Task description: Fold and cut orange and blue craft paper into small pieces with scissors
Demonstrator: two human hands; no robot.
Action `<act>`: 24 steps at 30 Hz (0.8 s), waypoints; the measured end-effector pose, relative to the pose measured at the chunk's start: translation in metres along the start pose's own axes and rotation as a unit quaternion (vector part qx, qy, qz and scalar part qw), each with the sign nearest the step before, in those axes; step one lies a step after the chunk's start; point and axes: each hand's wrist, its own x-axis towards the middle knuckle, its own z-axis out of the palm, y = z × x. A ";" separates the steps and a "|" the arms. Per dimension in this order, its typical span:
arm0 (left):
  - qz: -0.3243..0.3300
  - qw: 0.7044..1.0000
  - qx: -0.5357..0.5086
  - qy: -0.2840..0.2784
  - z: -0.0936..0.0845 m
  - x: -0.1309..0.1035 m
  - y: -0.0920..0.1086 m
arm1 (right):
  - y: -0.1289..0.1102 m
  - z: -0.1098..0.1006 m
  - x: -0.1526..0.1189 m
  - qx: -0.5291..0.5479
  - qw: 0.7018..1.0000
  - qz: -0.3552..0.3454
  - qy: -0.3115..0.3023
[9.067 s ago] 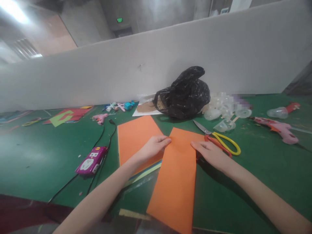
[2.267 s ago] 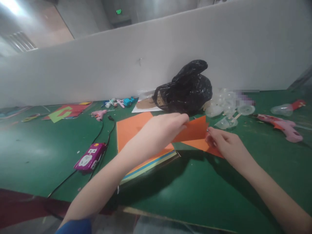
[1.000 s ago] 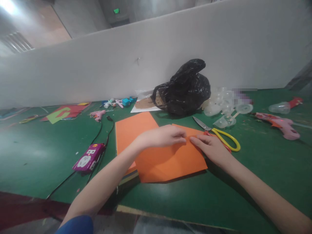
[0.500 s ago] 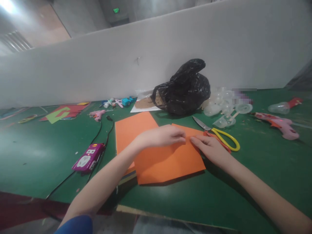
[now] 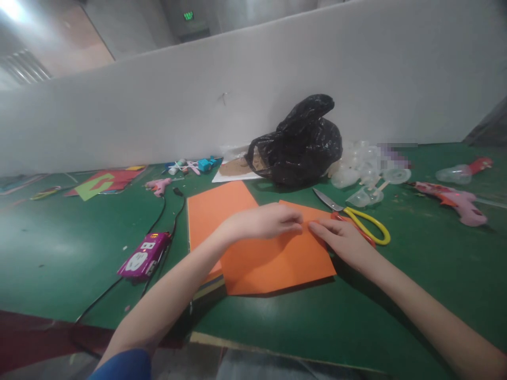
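One loose, folded-looking orange paper sheet [image 5: 273, 264] lies at centre, its longer visible extent slanting from lower left to upper right, overlapping one orange-topped paper stack [image 5: 217, 211]. The left hand [image 5: 273, 220] curls nearly closed over it; the right hand [image 5: 343, 237] is part-curled, thumb tip on it; whether either grips cannot be told. Right of centre lies one pair of red-and-yellow-handled scissors [image 5: 366, 226]; two pink glue guns [image 5: 461, 202] flank them

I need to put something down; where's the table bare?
The green table is bare left of the purple box, bar scraps; between the orange sheet and the near edge; between the right forearm and rightmost glue gun. Crowded: along the wall, around the black bag and clear plastic pieces.
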 end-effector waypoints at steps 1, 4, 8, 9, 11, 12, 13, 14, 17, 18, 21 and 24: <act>-0.001 1.000 -0.001 -0.001 0.000 0.000 0.000 | 0.000 0.000 0.000 0.000 1.000 -0.002 0.001; 0.000 1.000 -0.003 -0.001 0.001 0.001 0.000 | 0.000 0.000 0.001 0.000 1.000 -0.003 0.003; -0.009 1.000 0.013 0.006 -0.003 -0.001 0.001 | 0.000 -0.001 0.001 0.013 1.000 -0.002 0.001; -0.013 1.000 0.018 0.014 -0.005 -0.002 0.002 | -0.001 -0.001 0.000 0.021 1.000 0.000 -0.004; -0.019 0.999 0.019 0.041 -0.010 -0.005 0.002 | -0.003 -0.002 -0.001 0.047 0.998 0.012 -0.028; -0.023 0.998 0.016 0.058 -0.013 -0.007 0.001 | -0.004 -0.003 -0.002 0.061 0.997 0.021 -0.045; -0.027 0.997 0.012 0.075 -0.016 -0.009 0.001 | -0.005 -0.003 -0.002 0.073 0.995 0.030 -0.063; -0.032 0.995 0.007 0.090 -0.018 -0.010 -0.001 | -0.007 -0.003 -0.003 0.082 0.993 0.036 -0.077; -0.038 0.992 0.003 0.119 -0.022 -0.012 -0.006 | -0.010 -0.003 -0.004 0.076 0.993 0.038 -0.087; -0.036 0.991 0.004 0.126 -0.023 -0.012 -0.008 | -0.010 -0.002 -0.004 0.067 0.993 0.038 -0.084; -0.033 0.989 0.008 0.144 -0.026 -0.012 -0.013 | -0.009 -0.002 -0.003 0.048 0.995 0.034 -0.076; -0.030 0.988 0.010 0.153 -0.029 -0.012 -0.016 | -0.006 -0.003 -0.002 0.049 0.996 0.025 -0.068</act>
